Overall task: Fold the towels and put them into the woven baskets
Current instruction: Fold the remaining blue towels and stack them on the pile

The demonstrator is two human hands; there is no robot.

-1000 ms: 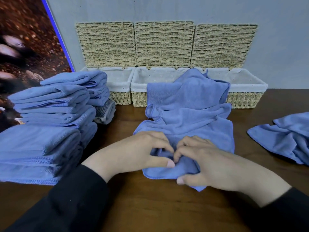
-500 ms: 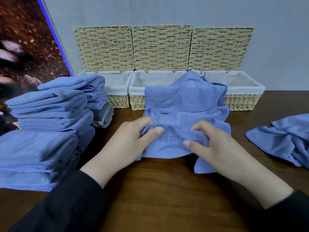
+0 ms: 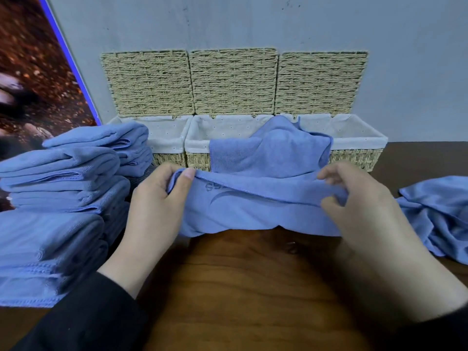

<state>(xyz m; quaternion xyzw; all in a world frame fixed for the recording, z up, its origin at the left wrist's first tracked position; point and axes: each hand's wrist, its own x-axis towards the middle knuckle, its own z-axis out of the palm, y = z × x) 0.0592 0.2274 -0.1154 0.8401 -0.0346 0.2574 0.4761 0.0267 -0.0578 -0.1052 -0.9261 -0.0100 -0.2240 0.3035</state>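
Note:
A blue towel with a dark printed logo is stretched between my hands over the wooden table. My left hand pinches its upper left edge between thumb and fingers. My right hand pinches the upper right edge. The towel's far part drapes up over the front rims of the middle woven basket and the right woven basket. The left woven basket stands beside them. All three have white liners and open lids leaning on the wall.
Stacks of folded blue towels fill the table's left side, partly in front of the left basket. A crumpled blue towel lies at the right edge. A dark patterned panel leans at the far left.
My hands have moved apart from the towel's middle to its two sides and lifted the near edge, spreading the towel wide. The printed logo has come into view.

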